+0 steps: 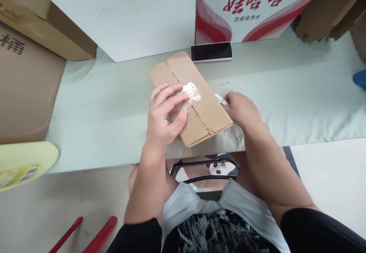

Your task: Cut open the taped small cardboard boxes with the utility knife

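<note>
A flat brown cardboard box (210, 92) lies at an angle on the pale green cloth, with a seam along its top and clear tape (192, 92) across the middle. My left hand (167, 113) rests on the box's left part, fingers spread and fingertips on or beside the tape. At the box's right edge, my right hand (241, 108) is closed around a slim white utility knife (221, 99). Only the knife's front end shows; the rest is hidden in my fingers, and its tip is close to the cardboard edge.
Behind the box lies a phone (211, 52) with a dark screen, against a white and red carton (257, 12). Larger brown cartons (25, 81) stand at left. A yellow-green object (25, 163) sits at the front left, and a panda-print bag (206, 173) is below the edge.
</note>
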Tool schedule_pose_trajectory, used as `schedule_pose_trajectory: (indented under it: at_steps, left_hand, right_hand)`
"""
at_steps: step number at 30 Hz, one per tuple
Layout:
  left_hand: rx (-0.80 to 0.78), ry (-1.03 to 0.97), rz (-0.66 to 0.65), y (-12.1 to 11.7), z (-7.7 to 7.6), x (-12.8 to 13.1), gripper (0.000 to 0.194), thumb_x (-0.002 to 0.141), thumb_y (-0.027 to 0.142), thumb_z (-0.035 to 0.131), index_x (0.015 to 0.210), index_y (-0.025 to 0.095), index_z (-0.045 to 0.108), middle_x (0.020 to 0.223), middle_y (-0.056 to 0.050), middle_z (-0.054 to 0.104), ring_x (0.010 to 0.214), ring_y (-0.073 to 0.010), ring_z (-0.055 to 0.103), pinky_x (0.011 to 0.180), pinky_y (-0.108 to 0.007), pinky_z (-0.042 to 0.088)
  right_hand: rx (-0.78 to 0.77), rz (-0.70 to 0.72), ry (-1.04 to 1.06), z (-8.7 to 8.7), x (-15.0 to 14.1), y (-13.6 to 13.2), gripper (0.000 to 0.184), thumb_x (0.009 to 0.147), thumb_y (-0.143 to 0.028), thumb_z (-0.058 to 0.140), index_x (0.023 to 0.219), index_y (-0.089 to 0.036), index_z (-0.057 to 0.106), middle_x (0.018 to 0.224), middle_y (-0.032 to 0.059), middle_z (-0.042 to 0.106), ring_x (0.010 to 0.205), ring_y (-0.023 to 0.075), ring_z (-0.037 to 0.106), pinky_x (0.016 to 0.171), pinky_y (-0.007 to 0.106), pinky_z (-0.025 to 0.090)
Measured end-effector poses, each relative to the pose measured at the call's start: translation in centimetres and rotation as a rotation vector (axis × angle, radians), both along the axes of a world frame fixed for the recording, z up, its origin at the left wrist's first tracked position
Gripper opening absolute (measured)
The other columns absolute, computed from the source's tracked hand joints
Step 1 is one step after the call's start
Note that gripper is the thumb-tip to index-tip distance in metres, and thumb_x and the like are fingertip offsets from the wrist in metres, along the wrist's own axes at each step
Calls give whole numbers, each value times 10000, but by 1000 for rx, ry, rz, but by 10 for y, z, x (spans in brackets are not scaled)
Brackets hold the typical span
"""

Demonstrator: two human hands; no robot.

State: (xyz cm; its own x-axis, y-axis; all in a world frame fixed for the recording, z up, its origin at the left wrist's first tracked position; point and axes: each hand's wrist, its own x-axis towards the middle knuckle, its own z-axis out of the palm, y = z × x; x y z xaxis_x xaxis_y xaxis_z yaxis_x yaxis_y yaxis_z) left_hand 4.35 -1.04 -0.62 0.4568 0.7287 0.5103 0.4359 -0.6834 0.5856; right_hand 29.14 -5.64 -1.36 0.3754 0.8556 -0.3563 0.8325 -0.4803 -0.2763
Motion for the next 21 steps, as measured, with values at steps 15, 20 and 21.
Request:
schedule_pose_trajectory:
  at_steps: [15,20,21]
  left_hand:
    - [-7,12,23,-2,0,0,289,999,439,562,1197,320,735,1381,-28,700,1408,-290,535,1267,-564,361]
    - [8,18,26,-1,-1,1,283,993,433,566,1188,319,736,1365,-18,712,1377,-280,557,1264,-559,365]
    - [15,13,24,-1,-1,2,277,994,425,567,1189,320,733,1363,-17,714,1370,-275,563,1263,-552,368]
  right_hand:
    - [1091,-266,808,64,-6,-29,338,946,-475,479,1186,-304,645,1157,95,644,1053,278,716,706,410,559]
    - [1146,-300,916,64,-2,-32,246,904,-442,558,1070,-295,664,1106,80,664,1050,283,730,688,402,576]
    - [1131,-301,902,65,-1,-33,237,897,-429,553,1062,-295,657,1116,79,672,1063,290,733,693,408,586]
